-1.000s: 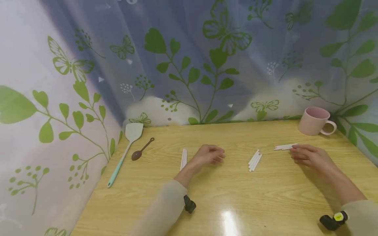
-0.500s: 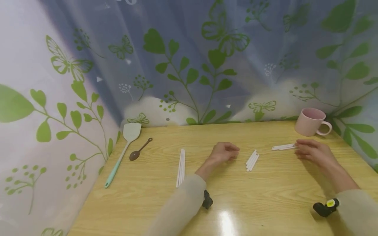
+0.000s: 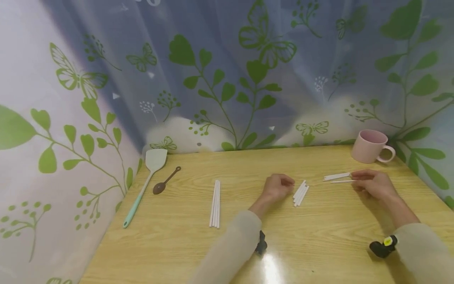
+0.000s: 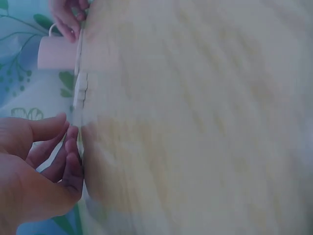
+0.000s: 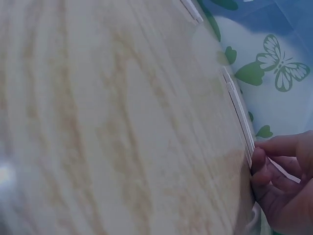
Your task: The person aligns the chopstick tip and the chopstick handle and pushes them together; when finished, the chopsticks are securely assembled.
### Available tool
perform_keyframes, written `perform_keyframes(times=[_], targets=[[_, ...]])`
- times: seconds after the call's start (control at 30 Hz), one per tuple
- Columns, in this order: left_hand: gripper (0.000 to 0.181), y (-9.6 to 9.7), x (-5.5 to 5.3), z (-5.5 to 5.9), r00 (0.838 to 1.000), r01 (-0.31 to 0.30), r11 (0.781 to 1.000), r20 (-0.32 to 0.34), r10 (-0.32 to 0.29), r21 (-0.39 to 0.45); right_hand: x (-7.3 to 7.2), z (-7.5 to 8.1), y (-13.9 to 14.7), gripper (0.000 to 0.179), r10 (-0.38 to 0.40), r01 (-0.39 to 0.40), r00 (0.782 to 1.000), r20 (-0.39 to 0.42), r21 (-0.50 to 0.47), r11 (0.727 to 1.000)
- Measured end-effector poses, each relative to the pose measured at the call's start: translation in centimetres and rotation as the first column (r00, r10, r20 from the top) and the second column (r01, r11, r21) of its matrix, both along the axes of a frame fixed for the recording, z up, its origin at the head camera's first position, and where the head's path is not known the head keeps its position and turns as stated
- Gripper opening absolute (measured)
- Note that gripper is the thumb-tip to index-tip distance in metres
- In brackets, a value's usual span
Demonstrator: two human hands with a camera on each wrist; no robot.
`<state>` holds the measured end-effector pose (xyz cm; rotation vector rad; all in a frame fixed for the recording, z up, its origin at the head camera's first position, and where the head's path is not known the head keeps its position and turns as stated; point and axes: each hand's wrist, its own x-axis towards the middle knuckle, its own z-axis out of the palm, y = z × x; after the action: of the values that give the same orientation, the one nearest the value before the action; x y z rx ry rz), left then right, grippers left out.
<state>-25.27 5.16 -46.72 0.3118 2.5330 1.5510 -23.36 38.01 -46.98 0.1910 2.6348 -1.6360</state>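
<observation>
In the head view my right hand [image 3: 378, 186] pinches one end of a thin white stick [image 3: 341, 181], which points left over the table. Just behind it lies a small bundle of similar white sticks [image 3: 335, 176]. My left hand [image 3: 278, 188] is beside a middle group of shorter white sticks [image 3: 301, 194], fingers loosely curled and holding nothing. The left wrist view also shows the left hand [image 4: 39, 166] with no stick in it. Further left lie several longer white sticks [image 3: 215, 203], side by side. In the right wrist view the fingertips [image 5: 259, 159] meet at the sticks' near end.
A pink mug [image 3: 370, 146] stands at the back right, behind the right hand. On the left lie a brown spoon [image 3: 165, 181] and a spatula [image 3: 142, 183] with a green handle. A patterned curtain [image 3: 227, 79] hangs along the wooden table's back edge.
My left hand has moved right, from beside the long sticks to the middle group. My right hand has taken one white stick, now set apart from its bundle.
</observation>
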Motion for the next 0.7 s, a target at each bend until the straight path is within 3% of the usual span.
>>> perform_keyframes(times=[0.13,0.3,0.47,0.7], targets=[[0.012,0.7,0.2,-0.1,1.0,-0.008,0.999,-0.011,0.007,-0.041,0.1,0.0,-0.7,0.045,0.005,-0.001,1.0,-0.026,0.152,0.988],[0.012,1.2,0.3,0.0,0.999,-0.02,0.993,-0.032,0.017,-0.118,0.2,0.1,-1.4,0.038,0.044,-0.021,0.996,-0.075,0.284,0.959],[0.015,0.9,0.2,0.2,0.999,-0.03,0.993,-0.021,0.028,-0.115,0.3,0.3,-1.5,0.037,0.089,-0.073,0.995,-0.043,0.279,0.957],[0.014,0.7,0.1,-0.1,0.999,-0.029,0.995,-0.025,0.026,-0.1,0.4,0.0,-1.2,0.048,0.128,-0.12,0.991,-0.034,0.192,0.974]])
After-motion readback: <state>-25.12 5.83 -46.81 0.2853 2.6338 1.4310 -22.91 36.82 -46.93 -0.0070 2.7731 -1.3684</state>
